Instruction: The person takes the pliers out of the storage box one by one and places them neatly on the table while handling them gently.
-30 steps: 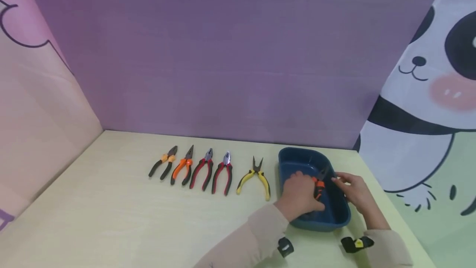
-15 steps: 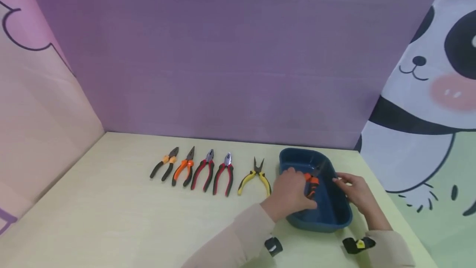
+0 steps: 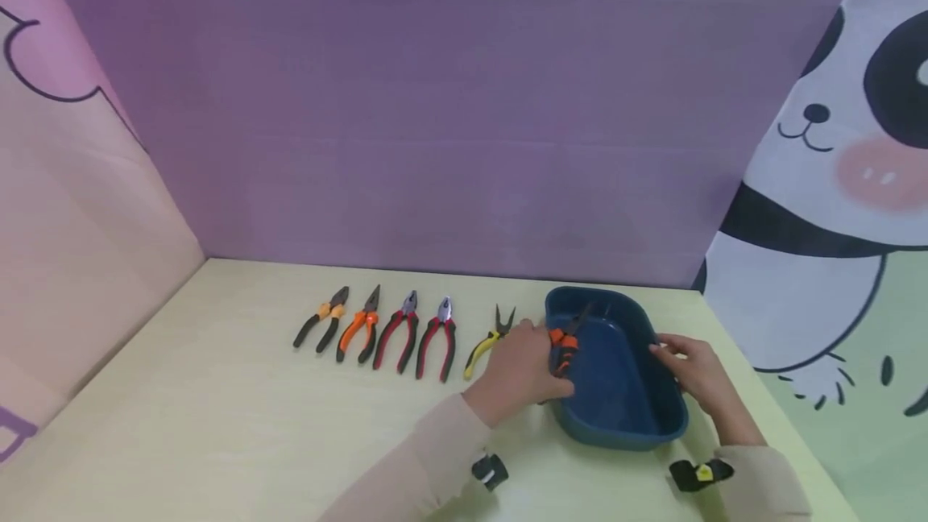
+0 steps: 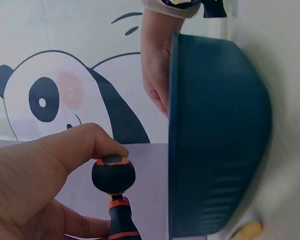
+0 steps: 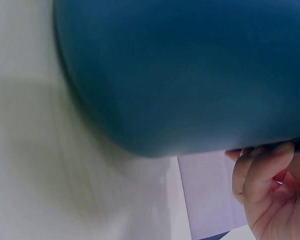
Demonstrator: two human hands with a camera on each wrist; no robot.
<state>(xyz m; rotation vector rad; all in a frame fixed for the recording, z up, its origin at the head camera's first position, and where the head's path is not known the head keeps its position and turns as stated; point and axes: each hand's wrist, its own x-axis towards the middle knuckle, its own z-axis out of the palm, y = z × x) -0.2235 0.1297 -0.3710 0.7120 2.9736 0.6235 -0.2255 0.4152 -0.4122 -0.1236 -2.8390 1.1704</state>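
Observation:
My left hand (image 3: pixel 524 365) grips a pair of orange-and-black pliers (image 3: pixel 568 345) over the left rim of a deep blue plastic bin (image 3: pixel 616 381). In the left wrist view, thumb and fingers of the left hand (image 4: pixel 40 175) hold the handles of the pliers (image 4: pixel 113 175) beside the bin (image 4: pixel 215 130); the jaws are hidden there. My right hand (image 3: pixel 696 373) holds the bin's right rim. Seen from the right wrist, the curled fingers of the right hand (image 5: pixel 267 190) pinch the edge of the bin (image 5: pixel 190 80). The visible bin floor is bare.
On the pale table (image 3: pixel 217 425), several pliers lie in a row left of the bin. Nearest are yellow pliers (image 3: pixel 478 353), partly covered by my left hand, then red-and-black pliers (image 3: pixel 437 341). A purple backdrop (image 3: pixel 435 119) stands behind; a panda-print sheet (image 3: pixel 819 184) borders the right.
My left hand has lifted the orange-and-black pliers from inside the bin and moved left, across its left rim. The right hand stays at the bin's right rim.

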